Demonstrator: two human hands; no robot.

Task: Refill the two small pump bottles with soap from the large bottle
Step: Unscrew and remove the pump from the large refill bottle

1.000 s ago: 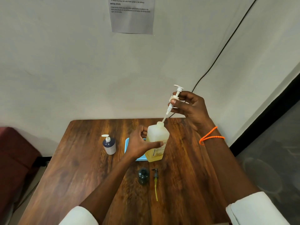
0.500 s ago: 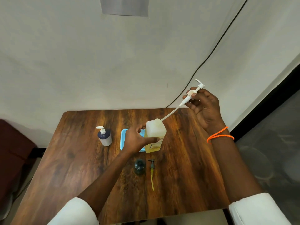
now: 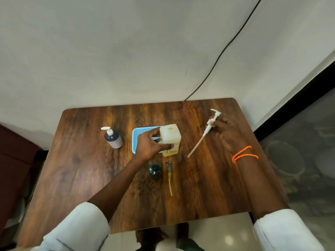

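Gripping large bottle upright by blue tray, left hand; right hand pinches white pump.

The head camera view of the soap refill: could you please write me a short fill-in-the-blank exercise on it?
1. The left hand grips the large ___ plastic soap bottle.
2. The right hand holds the long white ___.
3. The light blue tray lies on the wooden ___.
4. The open dark small bottle stands beside its removed grey pump with the ___ tube.

Missing: yellowish; pump; table; yellow
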